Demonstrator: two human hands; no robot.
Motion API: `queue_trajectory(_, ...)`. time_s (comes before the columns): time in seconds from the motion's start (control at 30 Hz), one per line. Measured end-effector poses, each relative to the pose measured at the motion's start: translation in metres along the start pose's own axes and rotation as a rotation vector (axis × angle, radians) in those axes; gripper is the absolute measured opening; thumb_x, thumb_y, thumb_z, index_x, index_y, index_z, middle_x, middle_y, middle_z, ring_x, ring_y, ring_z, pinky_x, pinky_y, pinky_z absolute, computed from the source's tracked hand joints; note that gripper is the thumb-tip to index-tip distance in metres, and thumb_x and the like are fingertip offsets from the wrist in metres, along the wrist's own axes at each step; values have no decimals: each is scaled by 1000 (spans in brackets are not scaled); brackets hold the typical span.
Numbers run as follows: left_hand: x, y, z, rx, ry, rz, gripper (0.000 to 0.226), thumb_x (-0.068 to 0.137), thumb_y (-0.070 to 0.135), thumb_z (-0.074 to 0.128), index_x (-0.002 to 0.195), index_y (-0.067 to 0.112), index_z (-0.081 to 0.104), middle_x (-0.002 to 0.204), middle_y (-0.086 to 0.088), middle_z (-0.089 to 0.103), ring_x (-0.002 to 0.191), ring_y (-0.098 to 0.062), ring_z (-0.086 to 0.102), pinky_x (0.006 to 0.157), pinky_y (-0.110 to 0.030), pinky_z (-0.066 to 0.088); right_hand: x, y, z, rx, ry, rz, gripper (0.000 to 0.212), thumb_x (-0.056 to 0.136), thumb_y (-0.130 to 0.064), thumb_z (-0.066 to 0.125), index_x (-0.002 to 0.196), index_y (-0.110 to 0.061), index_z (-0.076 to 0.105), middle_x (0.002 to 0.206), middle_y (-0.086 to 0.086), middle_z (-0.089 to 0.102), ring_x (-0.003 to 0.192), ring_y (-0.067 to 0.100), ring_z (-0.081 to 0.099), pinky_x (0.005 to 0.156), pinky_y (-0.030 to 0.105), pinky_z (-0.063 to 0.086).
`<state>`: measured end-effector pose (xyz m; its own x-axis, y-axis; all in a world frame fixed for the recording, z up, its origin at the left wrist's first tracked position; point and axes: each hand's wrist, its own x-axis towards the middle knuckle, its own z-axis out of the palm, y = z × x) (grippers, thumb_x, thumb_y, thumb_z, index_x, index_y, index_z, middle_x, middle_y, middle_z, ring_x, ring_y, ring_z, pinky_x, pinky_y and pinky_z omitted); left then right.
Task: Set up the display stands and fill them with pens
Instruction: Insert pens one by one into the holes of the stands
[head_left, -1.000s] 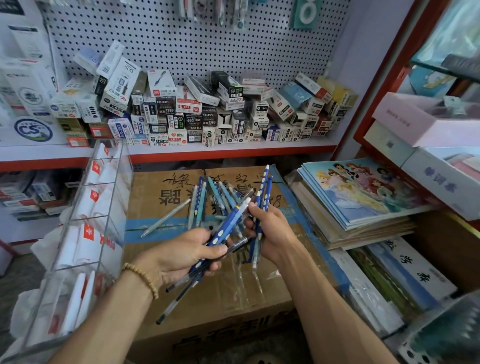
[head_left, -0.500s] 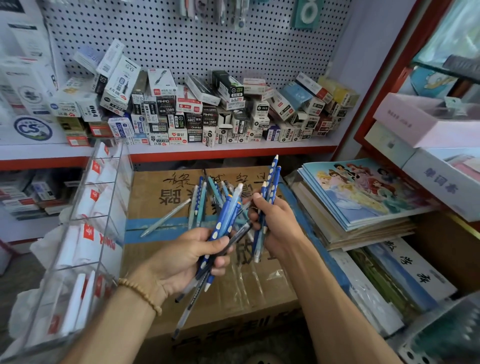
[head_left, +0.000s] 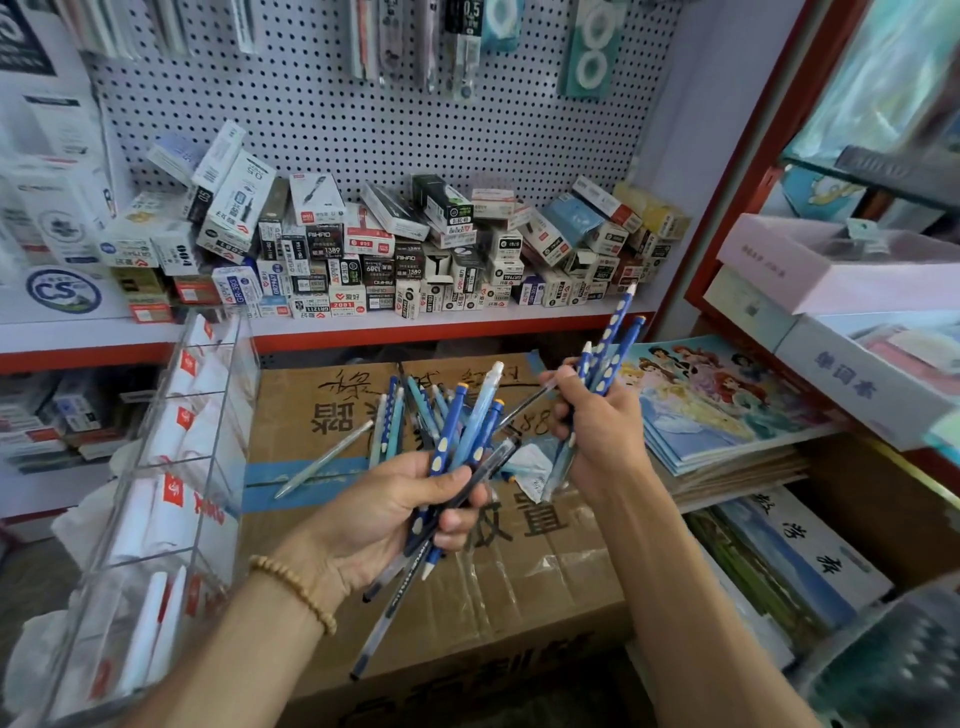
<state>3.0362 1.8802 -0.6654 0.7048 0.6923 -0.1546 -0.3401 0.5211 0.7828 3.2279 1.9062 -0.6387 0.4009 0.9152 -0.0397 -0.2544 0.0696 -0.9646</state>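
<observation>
Left hand (head_left: 387, 512) at lower centre of frame, grip closed round fanned bundle of pens (head_left: 462, 441), tips splaying up and right. Right hand (head_left: 597, 431) right of centre, grip closed round smaller bunch of blue dotted pens (head_left: 610, 338) pointing toward upper right. Loose pens (head_left: 400, 415) lying on cardboard box (head_left: 519, 561) at centre, behind left bundle; one grey pen (head_left: 324, 460) apart at their left. Clear acrylic display stand (head_left: 171, 467) at left of frame, beside box. Pen boxes (head_left: 395, 249) piled on shelf under pegboard (head_left: 363, 130), upper centre.
</observation>
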Motion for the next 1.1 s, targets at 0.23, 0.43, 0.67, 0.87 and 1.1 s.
queue_trajectory(0.23,22,1,18,-36,69,7,44,90,12,54,130,-4,43,72,-5,54,44,-7,40,39,-18,35,3,-35,-53,45,272,-70,15,102,-6,51,89,-2,57,72,2,64,50,8,41,43,21,33)
queue_trajectory(0.43,61,1,63,199,265,78,21,102,25,47,96,4,49,66,-2,43,37,-7,30,33,-18,26,-13,-68,-93,30,355,-162,24,102,-6,51,80,-13,50,55,-5,52,51,9,40,45,23,31)
queue_trajectory(0.67,97,-21,132,550,130,207,31,83,41,68,79,15,52,50,-1,30,35,-12,24,37,-21,19,-50,-97,-159,-160,282,-178,18,102,-12,52,98,3,62,69,5,49,52,8,41,45,20,36)
queue_trajectory(0.87,118,-51,214,651,-73,230,22,81,21,79,79,3,67,51,0,50,34,-5,35,37,-15,30,-96,-122,-207,-195,239,-221,18,102,-9,50,107,6,58,56,-4,51,48,7,39,41,17,32)
queue_trajectory(1.1,112,-102,284,554,-353,156,10,85,2,72,77,9,69,60,3,70,44,0,58,44,-11,40,-154,-135,-264,-253,445,-305,11,100,-10,54,101,1,58,56,-1,43,49,9,39,43,18,31)
